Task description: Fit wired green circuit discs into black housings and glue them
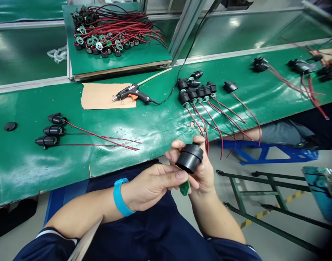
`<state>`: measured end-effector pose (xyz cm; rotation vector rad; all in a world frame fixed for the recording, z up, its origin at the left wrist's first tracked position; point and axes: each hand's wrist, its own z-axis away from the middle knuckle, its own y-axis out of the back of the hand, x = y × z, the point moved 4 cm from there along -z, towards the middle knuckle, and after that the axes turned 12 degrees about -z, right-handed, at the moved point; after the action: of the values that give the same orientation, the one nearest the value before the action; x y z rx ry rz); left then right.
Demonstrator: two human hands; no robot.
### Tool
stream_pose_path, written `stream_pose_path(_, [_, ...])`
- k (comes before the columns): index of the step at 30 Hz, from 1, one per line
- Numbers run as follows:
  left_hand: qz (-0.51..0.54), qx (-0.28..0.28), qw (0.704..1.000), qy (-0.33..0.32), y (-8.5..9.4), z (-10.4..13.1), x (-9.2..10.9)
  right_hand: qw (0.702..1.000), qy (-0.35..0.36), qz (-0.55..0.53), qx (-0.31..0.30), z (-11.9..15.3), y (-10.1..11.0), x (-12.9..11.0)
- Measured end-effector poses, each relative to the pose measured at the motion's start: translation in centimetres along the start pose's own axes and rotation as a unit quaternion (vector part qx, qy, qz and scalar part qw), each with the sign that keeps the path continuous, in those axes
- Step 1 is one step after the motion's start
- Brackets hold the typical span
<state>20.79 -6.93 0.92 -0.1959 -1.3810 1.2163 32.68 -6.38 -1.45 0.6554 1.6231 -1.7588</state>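
Note:
A black round housing point(189, 158) is gripped in the fingers of my right hand point(205, 170), above the edge of the green table. Its open rim faces down toward me. My left hand point(160, 183), with a blue band on the wrist, has thumb and fingers pinched just below that rim. Beneath the fingertips a small green piece point(184, 188) shows between the two hands; which fingers hold it is partly hidden. Several black housings with red wires point(193, 95) lie on the table beyond my hands, and one more point(230, 86) sits to their right.
A glue gun point(135, 95) rests partly on cardboard point(89, 97). Three wired black housings point(54, 130) and a black disc point(10, 126) lie left. A raised green board point(114, 65) bears many wired parts. Another person's arm point(252, 134) reaches along the table's right edge.

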Motion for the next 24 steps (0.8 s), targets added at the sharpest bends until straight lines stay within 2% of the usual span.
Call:
stream_pose_path(3, [-0.047, -0.026, 0.998, -0.025, 0.0, 0.3, -0.2, 0.998, 0.058, -0.011, 0.007, 0.0, -0.1, -0.6])
stream_pose_path(8, [-0.063, -0.076, 0.995, -0.029, -0.5, 0.6, -0.6, 0.998, 0.06, 0.031, 0.002, 0.2, 0.2, -0.5])
stream_pose_path(13, [-0.086, -0.069, 0.994, -0.022, -0.8, 0.8, -0.3, 0.996, 0.063, 0.069, -0.002, 0.4, 0.3, -0.6])
stream_pose_path(16, [-0.081, -0.054, 0.995, -0.026, -0.8, 0.7, -0.2, 0.986, 0.09, 0.139, -0.019, 0.9, -0.3, -1.6])
stream_pose_path(18, [-0.064, -0.036, 0.997, -0.032, -0.4, 0.5, -0.4, 0.96, 0.149, 0.237, -0.012, 1.3, -0.6, -2.7])
stream_pose_path(21, [-0.034, -0.007, 0.999, -0.032, 0.6, -0.4, -1.4, 0.878, 0.248, 0.409, 0.026, 1.6, -0.2, -3.6])
stream_pose_path(22, [-0.03, 0.006, 0.999, -0.023, 1.0, -0.8, -1.9, 0.849, 0.259, 0.46, 0.022, 1.4, 0.0, -3.5])
stream_pose_path(24, [-0.03, 0.047, 0.998, 0.002, 2.1, -1.6, -2.8, 0.806, 0.233, 0.544, -0.007, 0.8, 0.7, -2.7])
